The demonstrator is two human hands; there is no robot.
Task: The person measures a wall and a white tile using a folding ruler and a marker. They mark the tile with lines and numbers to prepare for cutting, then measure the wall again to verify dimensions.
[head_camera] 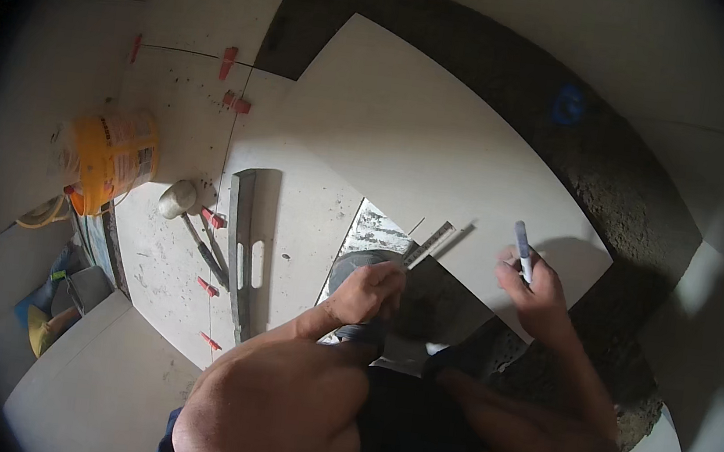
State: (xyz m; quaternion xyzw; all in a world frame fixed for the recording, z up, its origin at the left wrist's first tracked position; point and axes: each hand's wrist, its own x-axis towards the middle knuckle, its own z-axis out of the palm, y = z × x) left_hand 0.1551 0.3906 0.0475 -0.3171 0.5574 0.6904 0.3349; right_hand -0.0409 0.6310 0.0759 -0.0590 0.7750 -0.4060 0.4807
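A large pale floor tile [451,136] lies askew before me, partly over dark mortar and neighbouring tiles. My left hand [368,293] is closed on the near end of a metal ruler [429,244], whose far end reaches over the tile's near edge. A short dark line shows on the tile beside the ruler. In my right hand [537,291] is a marker pen [523,249], held upright above the tile's right part. My shoe [361,264] is just beyond my left hand, partly hidden by it.
A grey spirit level [241,260] and a rubber mallet [199,235] lie on laid tiles at left, near red tile-levelling wedges [229,63]. Farther left stands or lies a yellow bucket [111,156]. Rough mortar [622,207] borders the tile at right, with a blue mark on the dark strip.
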